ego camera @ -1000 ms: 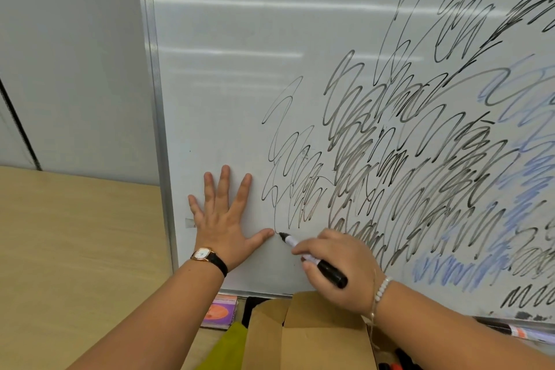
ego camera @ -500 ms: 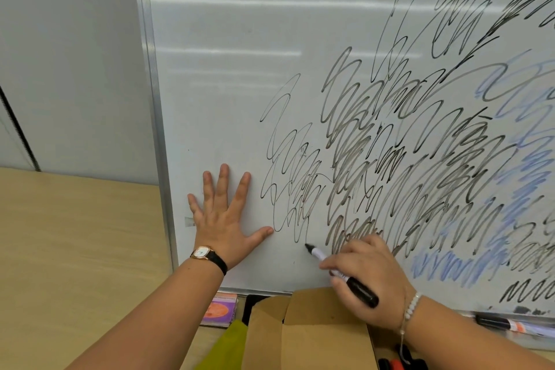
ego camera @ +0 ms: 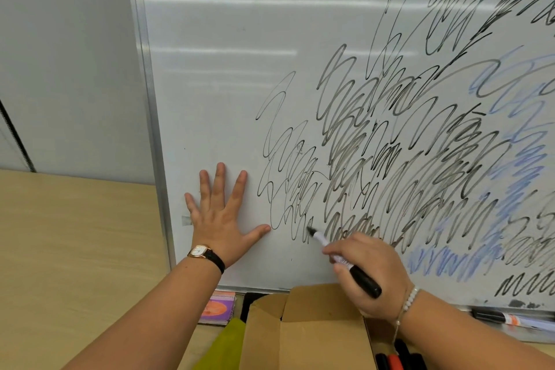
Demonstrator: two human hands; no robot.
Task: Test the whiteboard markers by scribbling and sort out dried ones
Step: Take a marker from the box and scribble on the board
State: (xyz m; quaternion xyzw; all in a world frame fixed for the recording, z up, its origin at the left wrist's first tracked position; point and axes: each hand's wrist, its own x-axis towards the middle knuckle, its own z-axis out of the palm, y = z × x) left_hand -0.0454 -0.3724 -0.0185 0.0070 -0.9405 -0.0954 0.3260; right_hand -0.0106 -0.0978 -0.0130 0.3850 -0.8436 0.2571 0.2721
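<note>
Your marker [ego camera: 360,278] has its tip on the whiteboard [ego camera: 228,84], low down, at the left edge of the scribbles. Its line looks thin, so it may be drying out. Lots of scribbles are done. More markers [ego camera: 396,360] sit in the box [ego camera: 306,330] near you. Your right hand [ego camera: 381,264] grips the marker. Your left hand [ego camera: 222,219] lies flat on the board, fingers spread wide.

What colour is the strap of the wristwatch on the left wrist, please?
The strap is black, on a gold-cased wristwatch; the head view shows it.
</note>
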